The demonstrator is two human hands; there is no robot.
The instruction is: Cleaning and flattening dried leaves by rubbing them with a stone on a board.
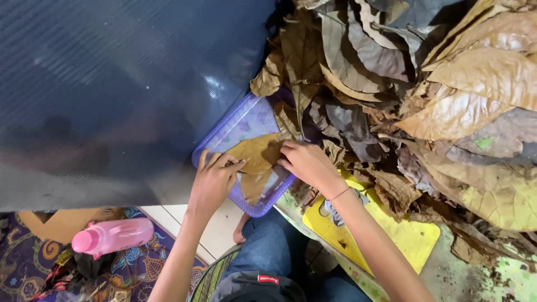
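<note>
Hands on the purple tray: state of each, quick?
Left hand: open, fingers flat on the dry brown leaf.
Right hand: fingers curled onto the same leaf; grip unclear.

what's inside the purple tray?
Purple tray holds a brown leaf, pressed by left hand and right hand. Its far corner is buried under the leaf pile.

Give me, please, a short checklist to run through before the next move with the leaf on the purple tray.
1. Both hands on the leaf: ok. The left hand and right hand press the brown leaf from either side.
2. Leaf lies on the purple tray: ok, it rests flat inside the rim.
3. Tray steady: cannot tell; one corner juts over the person's knee.
4. Leaf pile kept off the tray: not ok, dry leaves spill over its far edge.
5. Yellow board free: not ok, the pile and the right forearm partly cover it.
6. Pink bottle clear of the hands: ok.
</note>
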